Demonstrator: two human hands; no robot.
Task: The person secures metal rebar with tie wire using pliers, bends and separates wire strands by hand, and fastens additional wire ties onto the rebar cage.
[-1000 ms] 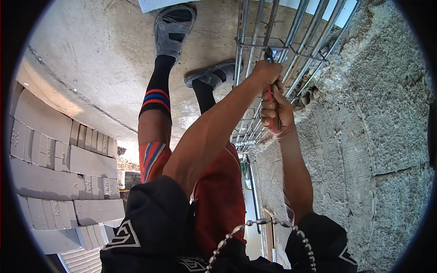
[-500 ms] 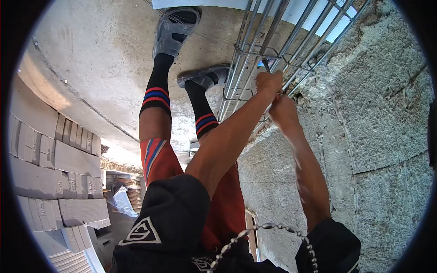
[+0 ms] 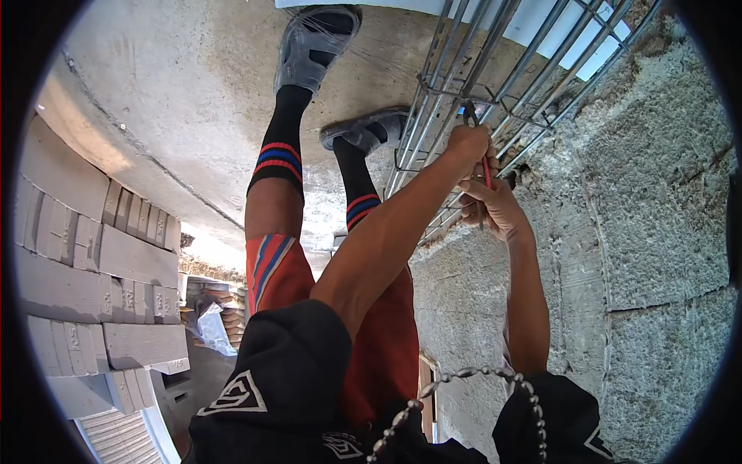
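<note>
A pair of pincer-type pliers (image 3: 486, 172) with dark jaws and a red handle points up toward a steel rebar cage (image 3: 442, 87). My left hand (image 3: 468, 145) is closed round the pliers just below the jaws, beside the cage's bars. Lower down, my right hand (image 3: 501, 210) has its thumb and fingers closed about the handle end, and a thin grey length sticks out below them. The jaws reach a cross tie of the cage. Whether wire sits between them is too small to tell.
A rough concrete wall (image 3: 657, 193) runs along the right, close to the cage. My feet in grey sandals (image 3: 313, 50) stand on the concrete floor (image 3: 178, 100). Stacked grey blocks (image 3: 66, 255) line the left. A plastic bag (image 3: 214, 331) lies near stacked sacks.
My right hand has turned and moved slightly down and right from my left hand, so the red handle shows between them. The whole view has shifted a little, with the cage further right.
</note>
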